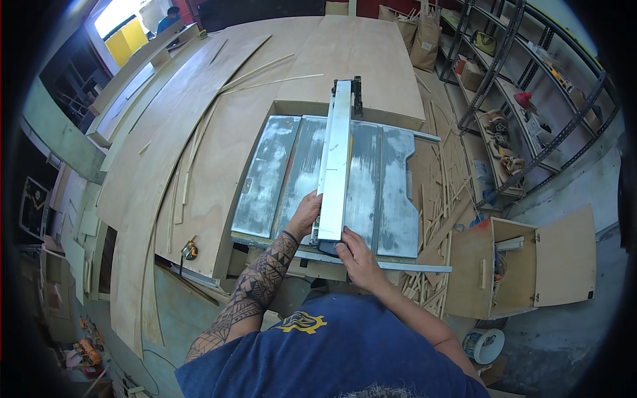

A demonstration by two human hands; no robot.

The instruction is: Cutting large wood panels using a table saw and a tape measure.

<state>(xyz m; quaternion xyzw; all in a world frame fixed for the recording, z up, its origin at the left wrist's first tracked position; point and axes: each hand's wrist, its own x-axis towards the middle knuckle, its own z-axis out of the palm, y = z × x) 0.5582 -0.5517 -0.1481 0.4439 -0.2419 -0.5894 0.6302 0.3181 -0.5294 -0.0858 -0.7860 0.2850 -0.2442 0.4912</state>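
Observation:
A table saw [265, 174] with a worn grey metal top sits in a cut-out of the plywood bench. Its long pale metal rip fence [336, 159] runs from front to back across the top. My left hand [306, 215] grips the fence's left side near the front end, its fingertips partly hidden. At the front end, on the right, my right hand [358, 259] holds the fence, thumb bent against its end and fingers along the side. A dark handle [326, 247] shows under that end. The saw blade cannot be made out.
Large plywood sheets [156, 169] and thin wood strips [265, 81] lie on the bench, with a tape measure [190, 249] at left. Offcuts [431, 229] cover the floor at right, beside metal shelving [491, 79] and an open wooden cabinet [511, 265]. Another person [170, 23] is far back left.

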